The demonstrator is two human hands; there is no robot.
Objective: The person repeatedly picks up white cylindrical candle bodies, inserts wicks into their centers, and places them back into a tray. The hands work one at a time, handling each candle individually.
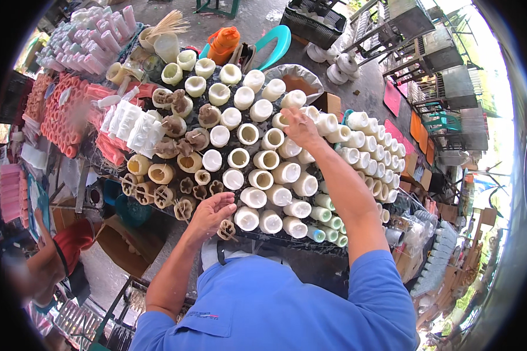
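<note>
- the main things here were stubby wax pillar candles, cream to white with thick rounded walls, set in loose rows on a black-covered table right in front of the person; some tops looked nearly full and pale, others were hollow with a yellowish inside;
- right hand was stretched out over the far-middle rows, fingers bent down at a cream candle; couldn't tell if it was actually pinching it or just touching;
- left hand was at the near edge, fingers loosely spread and slightly curled; nothing visible in its grip; nearest to a white-topped candle;
- a few small greenish candles stood near the right elbow; a tight bank of white cylinders filled the table's right end;
- over left, brown crumbly lumps sat on some candles, with brown flower-shaped pieces at the near edge;
- past those were white ribbed pieces, salmon-pink tubes and a pale pink-and-mint pile;
- an orange bundle, a teal chair and a sack crowded the far side;
- the right forearm hid part of the rows under it; another person's red sleeve showed at lower left
</note>
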